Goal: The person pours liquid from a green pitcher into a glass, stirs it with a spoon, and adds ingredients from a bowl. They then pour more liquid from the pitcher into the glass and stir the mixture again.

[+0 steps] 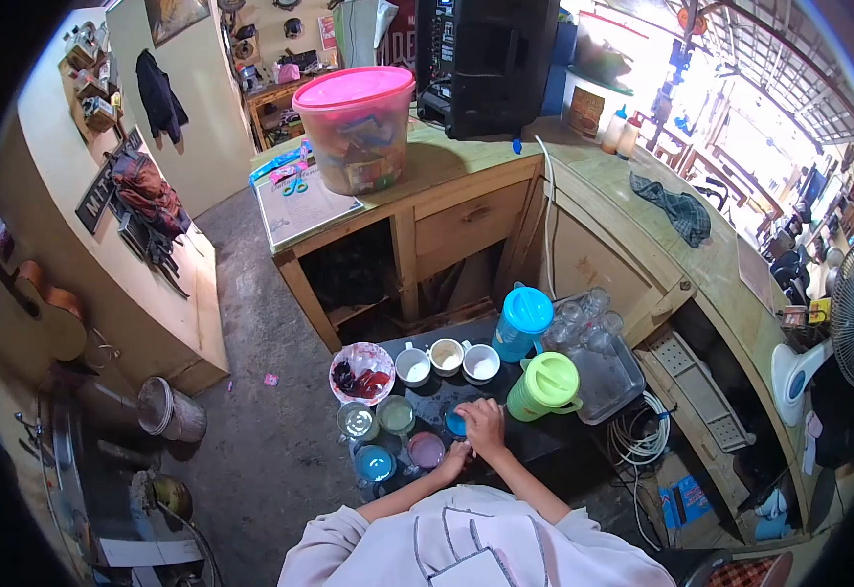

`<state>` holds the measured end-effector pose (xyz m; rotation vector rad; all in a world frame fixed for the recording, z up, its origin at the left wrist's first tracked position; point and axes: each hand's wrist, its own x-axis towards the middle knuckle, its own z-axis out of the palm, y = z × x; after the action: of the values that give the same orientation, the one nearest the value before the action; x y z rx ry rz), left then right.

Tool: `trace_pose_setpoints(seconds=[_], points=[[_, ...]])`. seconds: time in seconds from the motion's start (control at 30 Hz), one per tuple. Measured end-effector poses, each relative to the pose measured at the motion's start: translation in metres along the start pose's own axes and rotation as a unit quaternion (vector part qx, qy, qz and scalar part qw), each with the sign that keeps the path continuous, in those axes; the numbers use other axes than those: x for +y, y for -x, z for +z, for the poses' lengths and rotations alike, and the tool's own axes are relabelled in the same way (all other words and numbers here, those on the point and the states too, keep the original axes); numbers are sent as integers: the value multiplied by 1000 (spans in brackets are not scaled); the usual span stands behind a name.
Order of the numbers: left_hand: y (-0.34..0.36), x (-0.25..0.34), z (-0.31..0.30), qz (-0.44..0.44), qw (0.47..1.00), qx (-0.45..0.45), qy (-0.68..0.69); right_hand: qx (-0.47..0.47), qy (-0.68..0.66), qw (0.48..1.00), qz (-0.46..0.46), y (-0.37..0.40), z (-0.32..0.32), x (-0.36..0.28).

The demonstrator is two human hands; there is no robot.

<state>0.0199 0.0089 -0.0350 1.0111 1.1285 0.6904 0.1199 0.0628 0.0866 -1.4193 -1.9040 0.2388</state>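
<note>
My right hand [484, 428] is bent over a glass of blue liquid [454, 424], fingers drawn together at its rim; what they pinch is too small to make out. Just below it, my left hand [454, 457] lies close to the same glass, its fingertips partly hidden. A glass of pink liquid [426, 450] stands left of that hand, and another blue-filled glass [375, 464] is farther left. Behind these are a clear glass [358, 421] and a pale greenish one [396, 415]. Several white cups [412, 366] stand in a row beyond, beside a bowl with dark red pieces [361, 374].
A green lidded pitcher [544, 386] and a blue pitcher [522, 323] stand to the right, beside a tray [613, 383] with upturned glasses. Wooden counters [476, 210] rise behind, bearing a pink-lidded tub [354, 147] and a black speaker [500, 68]. Coiled cable [640, 430] hangs at right.
</note>
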Motion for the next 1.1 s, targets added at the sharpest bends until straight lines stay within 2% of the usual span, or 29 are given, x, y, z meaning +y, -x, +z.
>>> trace_pose_setpoints(seconds=[0.07, 0.17, 0.23, 0.27, 0.33, 0.43, 0.47, 0.57, 0.67, 0.77, 0.87, 0.93, 1.03, 1.1], points=[[6, 14, 0, -6, 1000, -8, -5, -40, 7, 999, -5, 2, 3, 4], [10, 21, 0, -5, 1000, -10, -12, -1, 33, 999, -2, -3, -4, 1], [8, 18, 1, -13, 1000, -14, 17, -14, -12, 1000, -3, -1, 3, 6], [6, 15, 2, 7, 1000, -5, 14, -21, -34, 999, -3, 1, 6, 9], [3, 8, 4, 46, 999, 14, 8, -16, 12, 1000, -9, 1, -2, 6], [5, 10, 2, 51, 999, 1, -4, 10, 3, 1000, 8, -1, -2, 4], [6, 13, 2, 50, 999, 3, -19, 22, -13, 1000, 17, -1, -1, 4], [12, 22, 1, 48, 998, -2, -44, -39, 5, 998, 44, 0, 1, 3], [10, 19, 0, 31, 999, -11, -31, 8, 34, 999, 21, -3, -6, 0], [13, 26, 1, 3, 1000, -11, -18, -28, 6, 999, 31, -1, -1, 2], [6, 12, -1, 1, 1000, -21, -5, -22, 77, 997, -12, -4, -10, -2], [4, 9, 1, -16, 1000, -7, 6, 1, 25, 1000, -6, -2, -3, 2], [4, 6, -2, 59, 997, -17, -39, -19, 17, 1000, -11, 1, -1, 8], [4, 6, -2, 43, 998, -18, -38, -15, 29, 999, -12, 1, -3, 7]])
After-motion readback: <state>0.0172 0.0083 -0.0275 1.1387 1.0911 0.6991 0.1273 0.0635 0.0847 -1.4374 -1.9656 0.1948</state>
